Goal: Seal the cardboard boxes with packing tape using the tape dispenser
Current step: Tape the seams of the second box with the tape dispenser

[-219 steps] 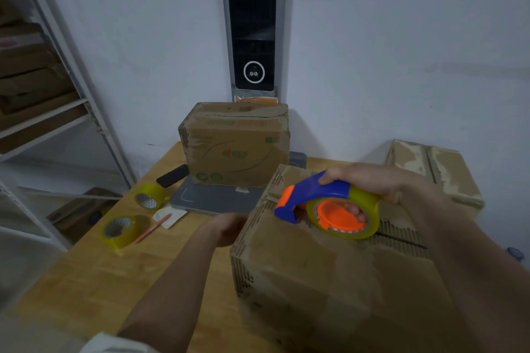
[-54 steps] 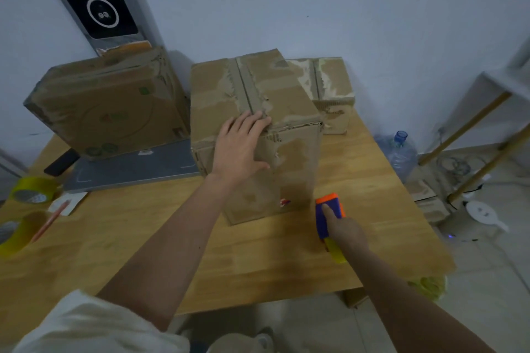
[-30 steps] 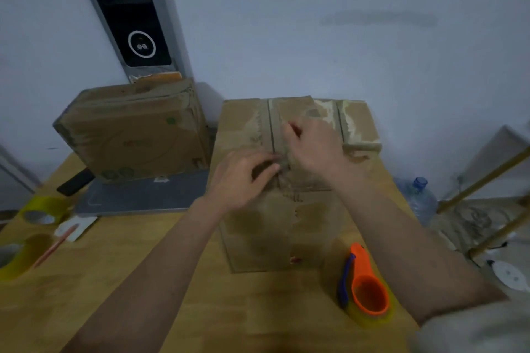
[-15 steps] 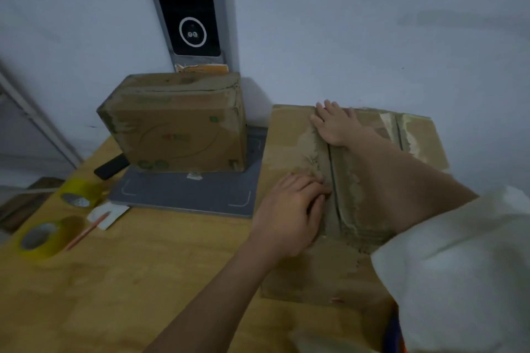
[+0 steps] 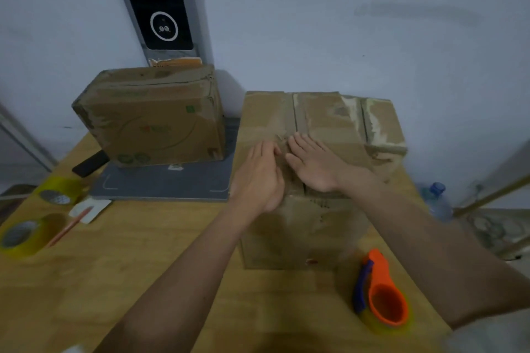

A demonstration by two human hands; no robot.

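Near cardboard box [image 5: 304, 226] stands upright on the wooden table [image 5: 120, 275], toward its right side; taped centre seam on top runs away from the viewer. Left hand [image 5: 259, 178] lies on the top just left of the seam, fingers straight and together, pressing flat, grasping nothing. Right hand [image 5: 312, 165] lies just right of the seam, fingers extended and slightly spread, palm down on the flap, also grasping nothing. The two hands sit close beside each other near the front edge of the top.

Tape dispenser [image 5: 381, 295], orange and blue with a yellowish roll, rests on the table in front of the box and to its right, apart from both hands.

Second box [image 5: 384, 129] sits directly behind and right of the near one. Third box [image 5: 152, 120] stands left, on a grey mat [image 5: 163, 186]. Two tape rolls [image 5: 25, 235] lie near the table's left edge beside a pencil [image 5: 67, 228]. Water bottle [image 5: 437, 200] on the floor at right.
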